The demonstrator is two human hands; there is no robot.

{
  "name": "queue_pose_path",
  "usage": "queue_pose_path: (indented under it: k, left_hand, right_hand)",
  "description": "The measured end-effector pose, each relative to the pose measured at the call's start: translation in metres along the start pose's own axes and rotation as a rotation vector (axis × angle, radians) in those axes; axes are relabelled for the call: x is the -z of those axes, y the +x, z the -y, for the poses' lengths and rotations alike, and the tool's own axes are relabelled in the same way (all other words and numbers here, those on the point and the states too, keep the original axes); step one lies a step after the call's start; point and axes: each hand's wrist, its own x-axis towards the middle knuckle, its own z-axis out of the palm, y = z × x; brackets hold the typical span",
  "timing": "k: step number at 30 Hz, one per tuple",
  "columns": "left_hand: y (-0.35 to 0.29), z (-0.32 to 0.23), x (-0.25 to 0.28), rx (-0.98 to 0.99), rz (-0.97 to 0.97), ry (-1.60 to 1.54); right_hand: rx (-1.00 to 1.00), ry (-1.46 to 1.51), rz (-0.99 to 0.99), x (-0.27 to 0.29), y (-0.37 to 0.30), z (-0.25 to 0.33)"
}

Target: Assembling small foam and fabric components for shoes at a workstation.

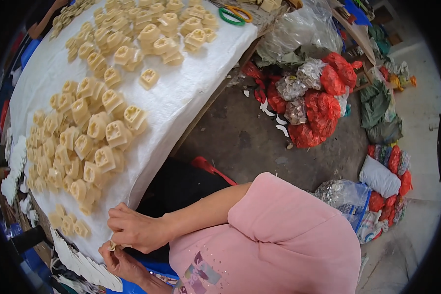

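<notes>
My right hand is closed, its fingers curled above the table's near edge. What it grips, if anything, is too hidden to name. Just below it, my left hand pinches a small cream-coloured moulded piece between thumb and fingers. The two hands nearly touch. Beside them on the white cloth lies a small group of cream pieces. Beyond that spreads a large heap of blocky cream moulded pieces with hollows in their faces.
More cream pieces cover the table's far part, near green and orange rings. Red plastic bags and clear bags crowd the floor to the right. White scraps lie along the left side. Another person's arm shows at upper left.
</notes>
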Motion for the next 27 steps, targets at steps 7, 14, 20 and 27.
queue_pose_path:
  k: [7,14,20,27]
  left_hand:
    - [0.005,-0.01,-0.011,0.014,0.106,-0.051]
    - [-0.004,-0.003,-0.008,-0.08,0.042,-0.049]
    - [-0.007,0.002,-0.015,-0.345,-0.099,0.213]
    - [0.002,0.005,0.005,-0.416,-0.143,0.238]
  right_hand:
    - [-0.045,0.091,-0.012,0.018,-0.003,-0.004]
    - [-0.06,0.17,0.115,0.012,-0.001,-0.004]
    - [-0.075,0.182,0.367,0.017,0.009,-0.001]
    - [-0.107,0.123,0.652,0.002,0.025,0.003]
